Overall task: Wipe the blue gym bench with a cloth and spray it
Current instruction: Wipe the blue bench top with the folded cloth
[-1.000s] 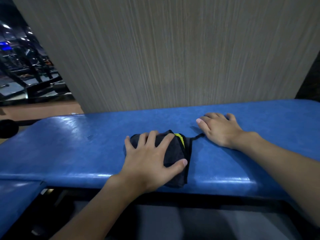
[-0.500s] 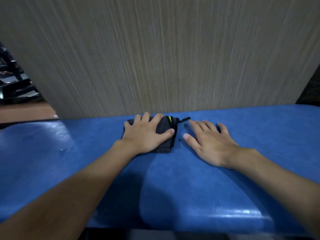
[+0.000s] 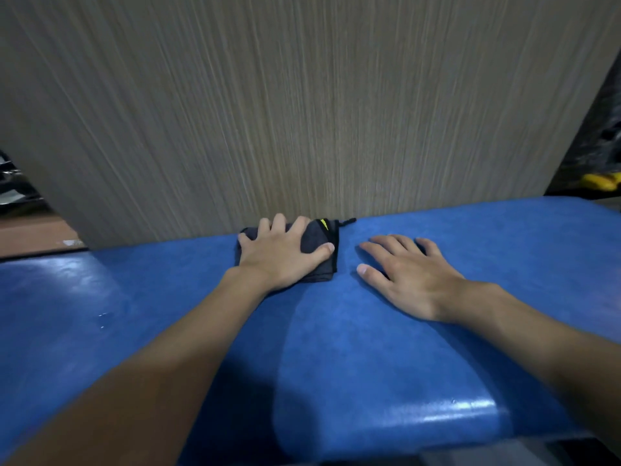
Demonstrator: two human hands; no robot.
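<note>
Now, left hand (image 3: 282,253) pressing cloth (image 3: 314,242) at far edge of bench (image 3: 336,331), right hand (image 3: 413,280) flat beside, all fingers (image 3: 379,248) straight

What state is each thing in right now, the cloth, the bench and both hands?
blue bench: a few droplets on its left part.
cloth: folded, lying at the far edge.
left hand: flat on the cloth, pressing it.
right hand: flat on the blue bench, holding nothing.

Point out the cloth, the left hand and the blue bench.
cloth (image 3: 316,237): head view, dark fabric between the fingers and thumb.
left hand (image 3: 281,256): head view, back of the hand, pressing the cloth.
blue bench (image 3: 353,351): head view, bare padding between the forearms.
</note>
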